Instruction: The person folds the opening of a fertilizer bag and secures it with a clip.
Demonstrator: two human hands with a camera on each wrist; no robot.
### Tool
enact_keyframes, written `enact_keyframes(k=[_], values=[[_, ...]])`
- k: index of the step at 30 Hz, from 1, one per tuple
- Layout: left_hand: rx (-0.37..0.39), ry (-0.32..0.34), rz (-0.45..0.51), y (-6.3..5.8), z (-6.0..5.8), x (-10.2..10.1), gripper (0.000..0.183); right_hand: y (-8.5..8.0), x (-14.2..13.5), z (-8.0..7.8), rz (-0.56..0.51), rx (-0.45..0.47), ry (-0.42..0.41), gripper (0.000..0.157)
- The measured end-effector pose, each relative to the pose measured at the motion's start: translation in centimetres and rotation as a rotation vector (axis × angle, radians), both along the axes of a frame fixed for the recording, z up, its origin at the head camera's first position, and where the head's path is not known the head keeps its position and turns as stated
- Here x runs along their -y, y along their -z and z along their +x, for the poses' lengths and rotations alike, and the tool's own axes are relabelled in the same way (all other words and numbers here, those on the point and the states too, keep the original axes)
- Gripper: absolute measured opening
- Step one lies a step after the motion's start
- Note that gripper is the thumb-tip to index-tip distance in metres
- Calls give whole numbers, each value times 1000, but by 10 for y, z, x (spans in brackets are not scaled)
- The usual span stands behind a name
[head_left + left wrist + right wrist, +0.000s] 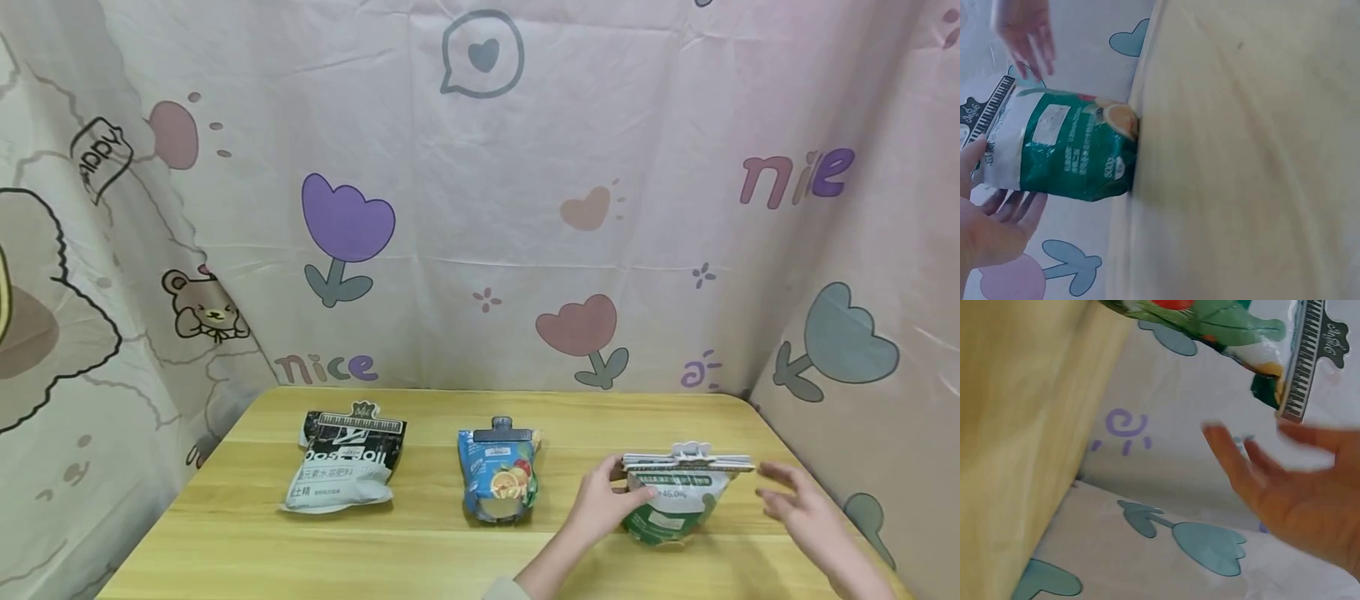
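Observation:
A green and white bag [663, 521] stands at the right of the table, its top closed by a long clip [691, 460] with piano-key markings. My left hand [600, 505] grips the bag's left side just below the clip, thumb on the front and fingers behind. In the left wrist view, the bag [1063, 147] shows an orange-slice print near its base, which meets the tabletop. Fingers spread, my right hand [804, 508] is just off the clip's right end and holds nothing. The right wrist view has that hand [1297, 494] below the clip [1305, 359].
A blue bag [498, 479] with a dark clip stands mid-table. At the left, a black and white bag [341, 467] leans back under another piano-key clip [362, 417]. Printed cloth [465, 325] hangs behind and beside the wooden table [300, 554].

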State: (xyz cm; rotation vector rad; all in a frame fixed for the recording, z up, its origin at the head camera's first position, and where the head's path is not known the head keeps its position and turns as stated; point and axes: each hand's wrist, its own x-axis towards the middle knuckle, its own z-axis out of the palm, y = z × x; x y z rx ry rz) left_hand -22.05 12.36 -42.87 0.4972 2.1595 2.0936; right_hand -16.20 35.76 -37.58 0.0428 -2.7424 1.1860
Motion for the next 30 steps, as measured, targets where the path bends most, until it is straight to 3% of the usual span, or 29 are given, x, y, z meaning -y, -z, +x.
enact_keyframes(k=[3, 7, 14, 19, 22, 30], values=[[13, -2, -85, 4, 2, -2, 49, 8, 5, -3, -14, 192, -101, 54], [1, -28, -192, 7, 4, -6, 54, 17, 18, -7, -60, 301, -181, 71], [28, -51, -263, 7, 6, -11, 57, 27, 36, -13, -77, 318, -156, 80], [45, -64, -245, 8, 4, -13, 51, 29, 41, -18, -21, 246, -131, 71], [35, -66, -225, 8, 3, -13, 47, 29, 42, -24, -43, 229, -147, 66], [36, -87, -221, 15, -3, -13, 49, 29, 43, -36, -117, 287, -160, 77]])
